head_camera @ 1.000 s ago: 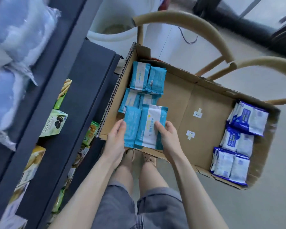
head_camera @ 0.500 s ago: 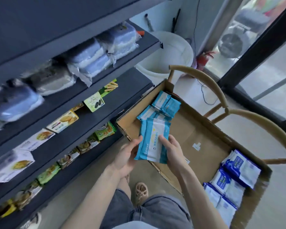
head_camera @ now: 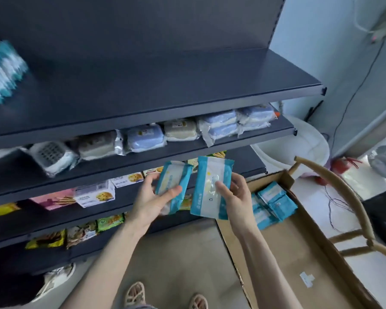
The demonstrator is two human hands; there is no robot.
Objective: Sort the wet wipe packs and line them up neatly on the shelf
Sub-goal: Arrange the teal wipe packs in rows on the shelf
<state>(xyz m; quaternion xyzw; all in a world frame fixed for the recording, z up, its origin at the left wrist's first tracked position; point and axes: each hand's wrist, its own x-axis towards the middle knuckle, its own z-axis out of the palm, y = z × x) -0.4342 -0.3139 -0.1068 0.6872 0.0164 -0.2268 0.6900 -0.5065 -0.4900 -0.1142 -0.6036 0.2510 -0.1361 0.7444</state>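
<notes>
My left hand (head_camera: 153,198) grips a teal-and-white wet wipe pack (head_camera: 176,175), thumb across its front. Just to its right, my right hand (head_camera: 235,195) holds a second teal wet wipe pack (head_camera: 210,181) upright, thumb on its face. Both packs hang in front of the lower shelves, a little apart from each other. A blurred row of teal wipe packs (head_camera: 2,70) stands at the far left of the dark top shelf (head_camera: 165,85). Several more teal packs (head_camera: 272,201) lie in the cardboard box (head_camera: 288,253) at lower right.
The shelf below holds wrapped sponges (head_camera: 218,124); lower shelves carry biscuit boxes (head_camera: 94,195) and snack bags. The box rests on a wooden chair (head_camera: 339,192). A white bucket (head_camera: 299,141) stands behind it. My sandalled feet (head_camera: 165,295) are on the floor.
The packs rose out of the box and split, one in each hand. My view swung up from the box to the shelves, so the top shelf now shows.
</notes>
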